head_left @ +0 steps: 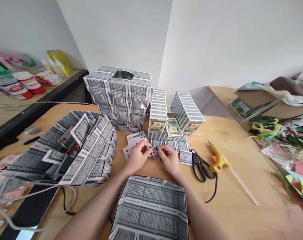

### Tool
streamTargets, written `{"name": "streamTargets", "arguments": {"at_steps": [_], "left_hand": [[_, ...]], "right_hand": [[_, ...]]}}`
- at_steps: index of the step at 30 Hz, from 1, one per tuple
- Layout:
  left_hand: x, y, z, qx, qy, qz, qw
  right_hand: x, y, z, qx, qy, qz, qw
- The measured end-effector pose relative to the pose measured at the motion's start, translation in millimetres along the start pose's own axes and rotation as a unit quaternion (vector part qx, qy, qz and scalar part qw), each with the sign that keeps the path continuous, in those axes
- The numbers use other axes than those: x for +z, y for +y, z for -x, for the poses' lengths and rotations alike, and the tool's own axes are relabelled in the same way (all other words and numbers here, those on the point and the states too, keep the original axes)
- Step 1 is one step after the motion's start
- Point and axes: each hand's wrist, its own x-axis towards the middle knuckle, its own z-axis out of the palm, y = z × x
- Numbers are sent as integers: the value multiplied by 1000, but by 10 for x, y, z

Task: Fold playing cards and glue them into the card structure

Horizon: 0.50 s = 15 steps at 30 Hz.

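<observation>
My left hand (pixel 138 155) and my right hand (pixel 169 158) meet over the table, their fingertips pinched at a playing card (pixel 153 154), which the fingers mostly hide. Beside my left hand lie loose playing cards (pixel 131 148), face up. Face-down cards (pixel 179 146) sit in a row behind my right hand, with a small stack of cards (pixel 185 157) to its right. Between my forearms stands an open box made of playing cards (pixel 151 200). Black-handled scissors (pixel 200 166) and a yellow glue gun (pixel 217 158) lie to the right.
A larger card-built basket (pixel 91 156) holding loose cards stands at left. Behind it is a tall card-built box (pixel 121 96) with a hole on top. Packed card decks (pixel 183 106) are stacked at the back. A glue stick (pixel 243 186) and craft scraps (pixel 295 180) lie right.
</observation>
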Motion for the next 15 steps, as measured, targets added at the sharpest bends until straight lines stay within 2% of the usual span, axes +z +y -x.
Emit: {"name": "streamTargets", "arguments": {"at_steps": [5,15], "left_hand": [[0,18,9,17,14,-24,999],[10,10,43,10,22,-61,998]], "right_hand": [[-29,18,19,-43,36,65,996],[-20,9,30,-59,64,82,993]]}}
